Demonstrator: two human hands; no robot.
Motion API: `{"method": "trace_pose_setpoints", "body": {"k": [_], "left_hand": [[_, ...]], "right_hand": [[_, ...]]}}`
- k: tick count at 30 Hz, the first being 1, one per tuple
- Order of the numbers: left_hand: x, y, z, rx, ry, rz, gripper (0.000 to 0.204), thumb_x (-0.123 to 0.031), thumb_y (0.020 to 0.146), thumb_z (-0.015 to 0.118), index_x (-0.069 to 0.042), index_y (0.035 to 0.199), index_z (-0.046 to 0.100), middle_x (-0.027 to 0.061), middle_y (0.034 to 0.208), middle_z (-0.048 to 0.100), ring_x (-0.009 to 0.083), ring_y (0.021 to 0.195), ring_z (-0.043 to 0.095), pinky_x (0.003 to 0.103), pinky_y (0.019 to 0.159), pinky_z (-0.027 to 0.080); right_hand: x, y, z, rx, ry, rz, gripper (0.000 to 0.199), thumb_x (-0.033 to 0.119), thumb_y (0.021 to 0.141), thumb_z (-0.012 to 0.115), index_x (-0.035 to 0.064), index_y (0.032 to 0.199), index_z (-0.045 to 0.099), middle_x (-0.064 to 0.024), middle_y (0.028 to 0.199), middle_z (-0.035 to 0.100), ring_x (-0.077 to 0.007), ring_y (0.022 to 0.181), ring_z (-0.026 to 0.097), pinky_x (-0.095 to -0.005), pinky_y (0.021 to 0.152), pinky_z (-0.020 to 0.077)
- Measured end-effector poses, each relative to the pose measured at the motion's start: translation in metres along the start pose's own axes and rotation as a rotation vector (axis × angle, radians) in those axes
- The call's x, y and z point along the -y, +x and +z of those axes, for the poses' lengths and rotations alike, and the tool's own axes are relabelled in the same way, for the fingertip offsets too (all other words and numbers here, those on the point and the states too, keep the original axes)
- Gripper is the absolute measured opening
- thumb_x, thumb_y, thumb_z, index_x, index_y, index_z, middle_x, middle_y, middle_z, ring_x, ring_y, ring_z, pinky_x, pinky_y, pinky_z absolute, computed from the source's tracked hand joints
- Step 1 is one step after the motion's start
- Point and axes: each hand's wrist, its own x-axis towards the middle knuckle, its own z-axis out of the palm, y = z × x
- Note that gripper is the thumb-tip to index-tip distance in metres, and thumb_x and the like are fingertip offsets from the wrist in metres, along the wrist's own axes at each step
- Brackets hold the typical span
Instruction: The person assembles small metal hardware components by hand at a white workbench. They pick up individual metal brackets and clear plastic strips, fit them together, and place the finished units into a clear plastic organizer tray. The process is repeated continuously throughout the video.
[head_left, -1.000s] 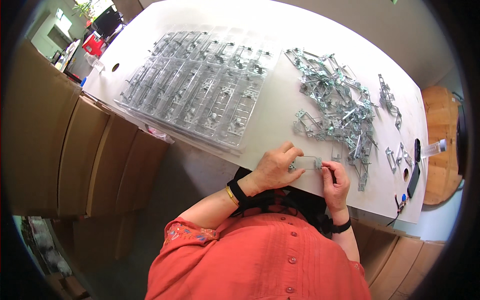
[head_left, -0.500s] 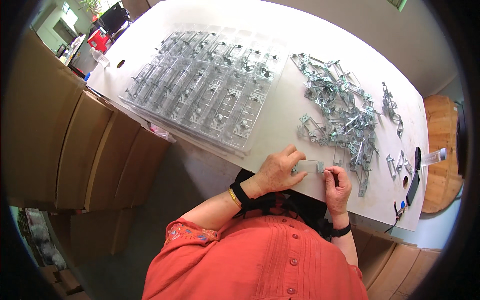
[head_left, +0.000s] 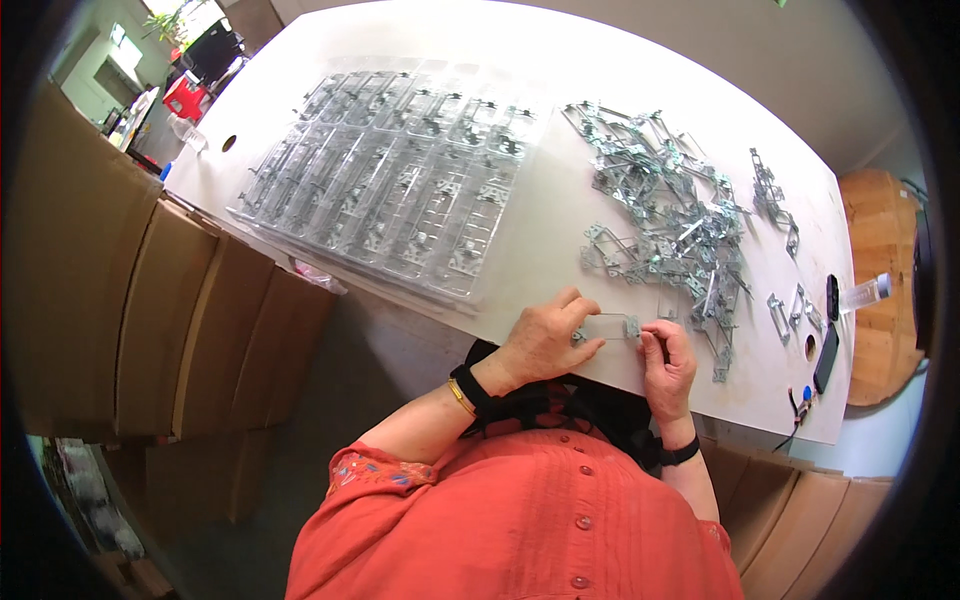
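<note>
We hold a small flat metal bracket (head_left: 608, 327) between both hands, just above the near edge of the white table (head_left: 560, 230). Our left hand (head_left: 545, 340) pinches its left end, thumb below and fingers curled over the top; our right hand (head_left: 668, 358) closes on its right end with the fingertips. The bracket's long axis runs left to right, from one grip to the other, lying roughly level and parallel to the table edge. Its pale flat face looks up toward us.

Just beyond the right grip, and spreading away from us, lies a loose heap of metal brackets (head_left: 665, 215). A few single pieces (head_left: 790, 312) sit to the right of that hand, with a dark phone (head_left: 826, 356) and a clear bottle (head_left: 866, 292) farther out near the table's right end. Beyond the left grip and to its left, clear plastic trays (head_left: 395, 180) filled with sorted parts cover the table. Brown cardboard boxes (head_left: 150, 300) stand on the floor far left of our hands.
</note>
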Motion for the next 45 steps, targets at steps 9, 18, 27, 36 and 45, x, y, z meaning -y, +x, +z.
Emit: {"method": "trace_pose_setpoints", "body": {"k": [9,18,27,36,45], "left_hand": [[0.001,0.002,-0.001,0.000,0.022,-0.010,0.039,-0.020,0.085,0.091,-0.006,0.118,0.073,0.0118,0.097,0.067,0.0277,0.074,0.068,0.039,0.068,0.057],[0.000,0.003,-0.001,0.011,0.015,0.008,0.040,-0.018,0.084,0.092,-0.005,0.118,0.074,0.0116,0.098,0.067,0.0252,0.073,0.067,0.037,0.066,0.056],[-0.001,0.004,-0.003,0.016,0.030,0.014,0.040,-0.016,0.084,0.092,-0.004,0.118,0.075,0.0112,0.098,0.068,0.0239,0.072,0.067,0.037,0.065,0.055],[-0.002,0.004,-0.002,0.008,0.019,0.020,0.037,-0.016,0.085,0.091,-0.004,0.117,0.076,0.0110,0.098,0.068,0.0236,0.071,0.066,0.037,0.065,0.054],[-0.005,0.005,-0.007,0.060,0.003,0.021,0.039,-0.017,0.086,0.091,-0.007,0.121,0.078,0.0106,0.102,0.068,0.0214,0.073,0.066,0.035,0.065,0.054]], "right_hand": [[0.002,0.002,0.001,0.027,0.030,0.039,0.006,0.006,0.109,0.072,0.0024,0.113,0.073,-0.0042,0.100,0.071,-0.0115,0.080,0.070,-0.0276,0.074,0.0566],[0.002,0.000,0.000,0.009,0.067,0.041,0.009,0.005,0.107,0.074,0.0028,0.115,0.074,-0.0052,0.098,0.072,-0.0118,0.076,0.067,-0.0279,0.069,0.0545],[-0.001,-0.001,0.001,0.012,0.080,0.047,0.008,0.008,0.107,0.076,0.0039,0.114,0.074,-0.0040,0.095,0.071,-0.0106,0.077,0.067,-0.0273,0.069,0.0546],[0.000,-0.001,0.000,0.023,0.125,0.081,0.008,0.009,0.108,0.075,0.0038,0.113,0.072,-0.0037,0.096,0.072,-0.0098,0.078,0.068,-0.0258,0.072,0.0555],[0.001,0.003,0.001,-0.001,0.177,0.029,0.013,0.017,0.114,0.068,0.0042,0.116,0.066,-0.0127,0.119,0.079,-0.0183,0.098,0.073,-0.0328,0.088,0.0584]]}}
